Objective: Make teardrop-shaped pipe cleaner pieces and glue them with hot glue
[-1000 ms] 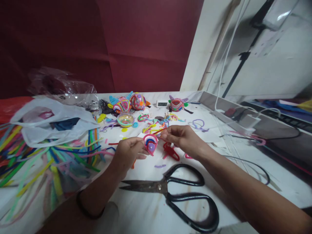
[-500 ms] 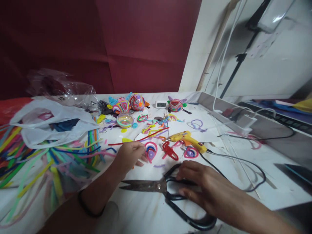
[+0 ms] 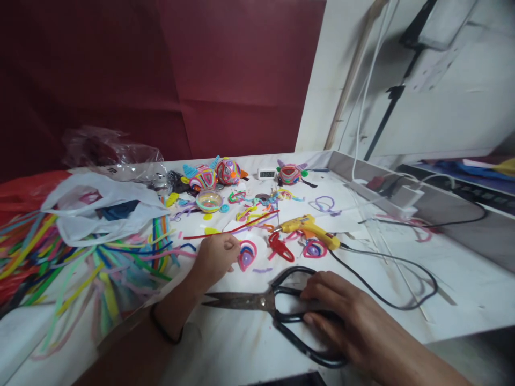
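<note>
My right hand (image 3: 338, 305) grips the black looped handles of a large pair of scissors (image 3: 237, 301). The blades point left over the table and are slightly parted. My left hand (image 3: 215, 257) has its fingers curled and pressed together; whatever they hold, if anything, is hidden. Right beside those fingertips lies a pink teardrop-shaped pipe cleaner piece (image 3: 247, 257) with a purple dot and blue lines inside. A similar pink piece (image 3: 314, 249) lies farther right, and a bent red pipe cleaner (image 3: 281, 247) is between them. Behind my left hand runs a long red pipe cleaner (image 3: 237, 225).
A yellow glue gun (image 3: 309, 229) rests on white paper, its black cord (image 3: 406, 262) looping right. Many coloured pipe cleaners (image 3: 88, 268) spill from a white bag (image 3: 64, 198) at left. Decorated balls (image 3: 292, 173) and a small digital clock (image 3: 266, 174) stand at the back.
The fingers of my left hand have drawn closer together beside the pink piece. My right hand still holds the scissors. The camera view has shifted slightly.
</note>
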Motion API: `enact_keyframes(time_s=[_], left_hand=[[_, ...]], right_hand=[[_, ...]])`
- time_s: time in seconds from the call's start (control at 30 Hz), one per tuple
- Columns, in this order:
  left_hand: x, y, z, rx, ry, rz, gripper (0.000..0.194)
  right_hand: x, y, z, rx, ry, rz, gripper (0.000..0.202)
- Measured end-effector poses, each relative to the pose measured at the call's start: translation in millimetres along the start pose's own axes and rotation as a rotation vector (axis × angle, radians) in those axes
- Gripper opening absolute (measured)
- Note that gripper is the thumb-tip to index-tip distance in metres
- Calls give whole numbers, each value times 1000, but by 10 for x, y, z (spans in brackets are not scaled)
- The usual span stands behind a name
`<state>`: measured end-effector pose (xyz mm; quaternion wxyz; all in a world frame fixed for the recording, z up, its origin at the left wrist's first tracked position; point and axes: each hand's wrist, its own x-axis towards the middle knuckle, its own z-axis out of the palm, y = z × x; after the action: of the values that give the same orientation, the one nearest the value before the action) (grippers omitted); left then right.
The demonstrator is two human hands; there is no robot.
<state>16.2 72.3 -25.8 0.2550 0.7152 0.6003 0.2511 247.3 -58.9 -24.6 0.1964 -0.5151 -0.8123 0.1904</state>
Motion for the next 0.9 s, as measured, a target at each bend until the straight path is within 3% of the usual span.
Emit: enact_keyframes(time_s=[0.1, 0.17, 0.33, 0.4, 0.57, 0.77, 0.9], left_hand=[[-44, 16, -14, 147, 104, 201, 19], [-74, 31, -19, 210, 96, 347, 24], [-124, -11, 35, 373, -124, 705, 35], [-140, -61, 73, 505, -186, 779, 43], [-197, -120, 113, 567, -278, 686, 54], [-273, -11, 61, 542, -379, 554, 62], [-288, 1, 50, 552, -374, 541, 64]], right_hand=[[-27, 0, 13, -5, 26, -1, 19], [-35, 1, 20, -10, 41, -5, 19], [-52, 25, 44, -30, 68, -43, 17], [-60, 31, 49, -36, 87, -79, 16], [-58, 30, 52, -85, 152, -147, 14], [-32, 67, 65, -150, 186, -176, 15], [-25, 93, 34, -195, 209, -231, 12]])
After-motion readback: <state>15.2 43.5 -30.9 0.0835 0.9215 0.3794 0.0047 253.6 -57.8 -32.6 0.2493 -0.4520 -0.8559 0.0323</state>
